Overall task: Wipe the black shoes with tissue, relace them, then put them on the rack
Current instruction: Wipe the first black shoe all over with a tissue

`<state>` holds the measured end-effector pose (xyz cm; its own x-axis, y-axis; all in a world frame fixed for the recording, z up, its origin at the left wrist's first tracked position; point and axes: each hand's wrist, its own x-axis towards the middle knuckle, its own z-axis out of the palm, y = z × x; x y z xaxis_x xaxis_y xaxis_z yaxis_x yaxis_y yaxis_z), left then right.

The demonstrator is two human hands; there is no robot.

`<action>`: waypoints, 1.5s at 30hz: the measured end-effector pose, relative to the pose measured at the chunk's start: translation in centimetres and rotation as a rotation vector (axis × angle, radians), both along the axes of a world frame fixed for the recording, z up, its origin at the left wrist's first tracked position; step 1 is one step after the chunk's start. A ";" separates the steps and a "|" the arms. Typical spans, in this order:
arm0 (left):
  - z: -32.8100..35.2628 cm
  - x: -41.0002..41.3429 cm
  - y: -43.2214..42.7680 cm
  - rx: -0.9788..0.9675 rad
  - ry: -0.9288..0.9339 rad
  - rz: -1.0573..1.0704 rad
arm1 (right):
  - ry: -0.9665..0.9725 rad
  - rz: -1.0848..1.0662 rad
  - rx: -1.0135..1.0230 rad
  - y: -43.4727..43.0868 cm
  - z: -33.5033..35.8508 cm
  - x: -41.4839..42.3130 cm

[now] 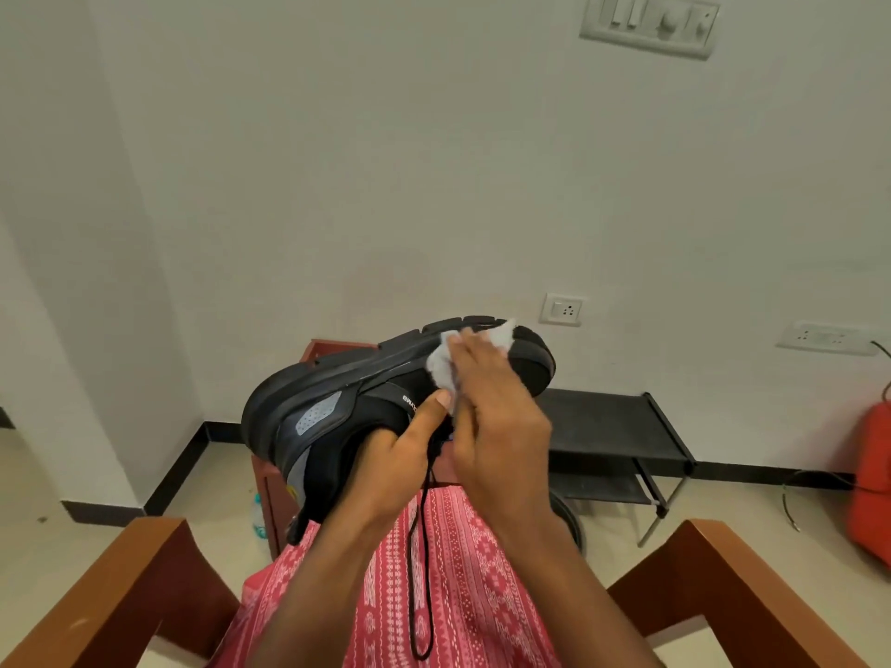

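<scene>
Head view: my left grip (395, 460) clasps the shoe (337, 407) mid-frame over my lap (463, 595), right grip (496, 402) presses tissue (441, 364) flat on it; I judge wiping underway, lace (417, 571) loose, relacing and rack (612, 426) yet to come.

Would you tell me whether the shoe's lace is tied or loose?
Loose: the lace hangs from the shoe down over the lap.
</scene>
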<state>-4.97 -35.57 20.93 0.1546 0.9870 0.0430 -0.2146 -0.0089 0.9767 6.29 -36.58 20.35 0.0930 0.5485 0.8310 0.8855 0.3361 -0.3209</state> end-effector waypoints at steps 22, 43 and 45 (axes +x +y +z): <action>0.2 -0.8 1.1 -0.464 -0.615 -0.143 | 0.346 -0.078 0.009 -1.2 -2.8 0.8; 0.1 -1.9 2.0 -0.540 -0.702 -0.180 | 0.310 -0.159 0.192 0.1 1.9 3.9; 0.1 -1.8 1.9 -0.542 -0.706 -0.185 | 0.366 -0.130 0.213 0.6 3.3 4.3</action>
